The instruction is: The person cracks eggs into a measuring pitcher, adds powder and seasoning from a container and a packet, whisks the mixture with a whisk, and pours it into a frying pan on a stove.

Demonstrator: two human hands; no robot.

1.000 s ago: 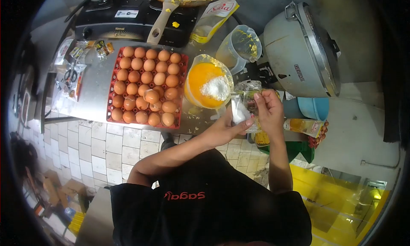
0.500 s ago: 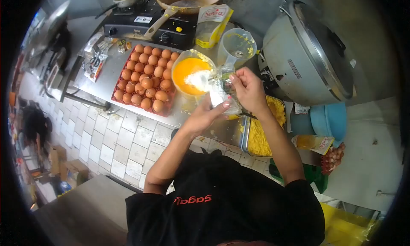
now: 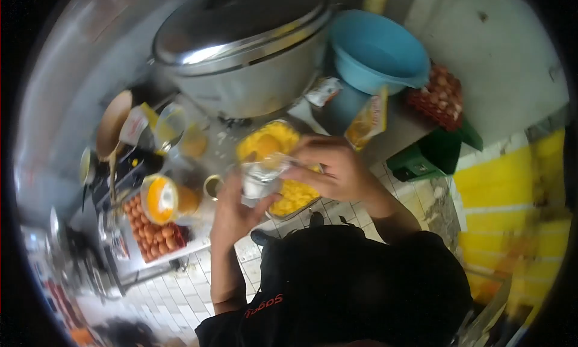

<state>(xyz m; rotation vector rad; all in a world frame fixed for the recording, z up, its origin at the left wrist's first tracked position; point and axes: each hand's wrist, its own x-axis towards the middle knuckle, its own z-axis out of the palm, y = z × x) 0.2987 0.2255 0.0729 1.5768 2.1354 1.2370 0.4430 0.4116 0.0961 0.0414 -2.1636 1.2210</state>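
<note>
Both hands are on a small clear plastic bag of white powder, blurred by motion, above a metal tray of yellow scrambled egg. My left hand cups the bag's lower left side. My right hand pinches its upper right end. To the left stands a jug of beaten egg with a heap of white powder on the yellow liquid. Brown eggs fill a red tray beyond the jug.
A large lidded cooker stands at the back. Beside it are a blue basin, a yellow-and-white pouch and a tray of eggshells. A clear jug and a pan sit at left; a green crate at right.
My view has swung to the right. Both hands have moved with the bag from over the egg jug to above the scrambled egg tray.
</note>
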